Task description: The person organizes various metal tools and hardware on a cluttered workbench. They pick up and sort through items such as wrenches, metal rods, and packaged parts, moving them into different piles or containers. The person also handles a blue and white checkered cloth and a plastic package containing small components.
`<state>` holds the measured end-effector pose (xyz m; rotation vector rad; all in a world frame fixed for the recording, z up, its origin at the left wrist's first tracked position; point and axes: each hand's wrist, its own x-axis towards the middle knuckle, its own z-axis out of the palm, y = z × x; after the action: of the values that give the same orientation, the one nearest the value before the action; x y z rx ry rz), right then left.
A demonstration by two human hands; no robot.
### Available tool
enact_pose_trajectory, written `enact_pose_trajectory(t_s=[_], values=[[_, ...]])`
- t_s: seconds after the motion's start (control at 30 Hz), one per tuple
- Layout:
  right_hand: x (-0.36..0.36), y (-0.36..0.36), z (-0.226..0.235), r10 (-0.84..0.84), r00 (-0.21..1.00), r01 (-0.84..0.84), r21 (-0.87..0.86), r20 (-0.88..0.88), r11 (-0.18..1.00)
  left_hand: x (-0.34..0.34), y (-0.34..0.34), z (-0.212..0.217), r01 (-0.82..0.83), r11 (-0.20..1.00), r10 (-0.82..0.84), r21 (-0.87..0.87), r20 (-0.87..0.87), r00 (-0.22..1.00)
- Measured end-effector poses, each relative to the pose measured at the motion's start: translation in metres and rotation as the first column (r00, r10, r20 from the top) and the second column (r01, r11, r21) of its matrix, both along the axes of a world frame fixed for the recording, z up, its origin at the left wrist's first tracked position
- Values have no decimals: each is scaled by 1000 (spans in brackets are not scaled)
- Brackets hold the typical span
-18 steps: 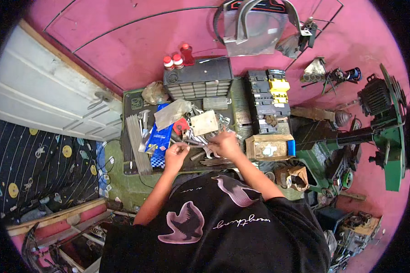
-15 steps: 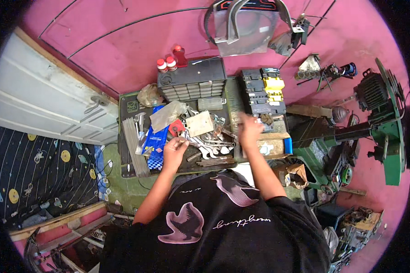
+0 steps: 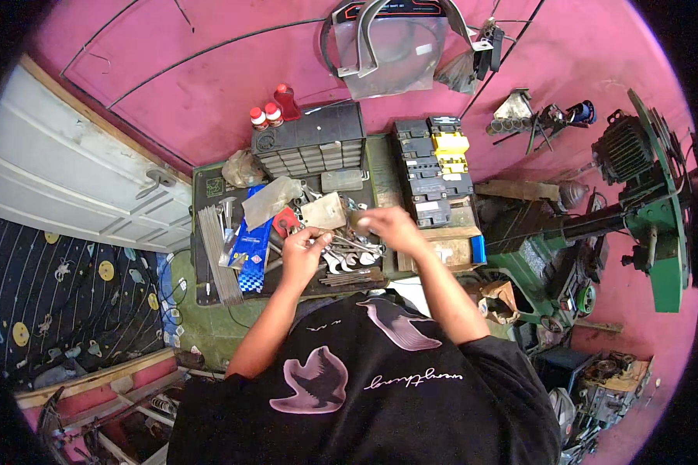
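Observation:
My left hand [image 3: 302, 252] is closed in a pinch over the crowded bench, on something small that I cannot make out. My right hand [image 3: 395, 229] comes in from the right with its fingers around a small brownish, crumpled rag [image 3: 358, 222]. It is close to the left hand, and the two are apart. Below and between them lie several open-end wrenches [image 3: 343, 262]. A beige card-like piece [image 3: 322, 211] and a red piece [image 3: 285, 220] lie just beyond the left hand. A blue printed packet [image 3: 252, 252] is to its left.
Thin grey rods [image 3: 219, 252] lie along the bench's left side. A small-drawer cabinet [image 3: 309, 143] with red bottles [image 3: 273, 114] on top stands at the back. Black and yellow batteries [image 3: 430, 167] and an open cardboard box [image 3: 454, 252] are right; farther right is a green machine [image 3: 663, 267].
My right hand has moved left from beside the batteries, bringing the brownish rag that lay there toward the left hand. The left hand stays pinched, and the view has shifted slightly.

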<state>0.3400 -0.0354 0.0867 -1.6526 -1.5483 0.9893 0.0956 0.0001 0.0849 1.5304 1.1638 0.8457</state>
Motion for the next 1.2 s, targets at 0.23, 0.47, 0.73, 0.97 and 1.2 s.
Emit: enact_pose_trajectory(t_s=[0.23,0.47,0.73,0.97,1.2], values=[[-68,-17,16,201,905,-196,-53,374,979,6,-21,-34,-245,957,254,-153,43,966],[-62,-26,-7,322,921,-311,-83,220,947,-20,-2,-37,-367,807,510,-462,233,828],[-3,-53,-29,263,951,-226,-217,160,950,-137,66,16,-325,940,316,99,99,944],[-64,-20,2,256,959,-273,156,119,949,-13,-2,11,49,995,-45,87,-45,998],[-66,-31,-35,-111,932,103,-41,-346,994,-9,-20,17,45,997,-31,60,-207,978]])
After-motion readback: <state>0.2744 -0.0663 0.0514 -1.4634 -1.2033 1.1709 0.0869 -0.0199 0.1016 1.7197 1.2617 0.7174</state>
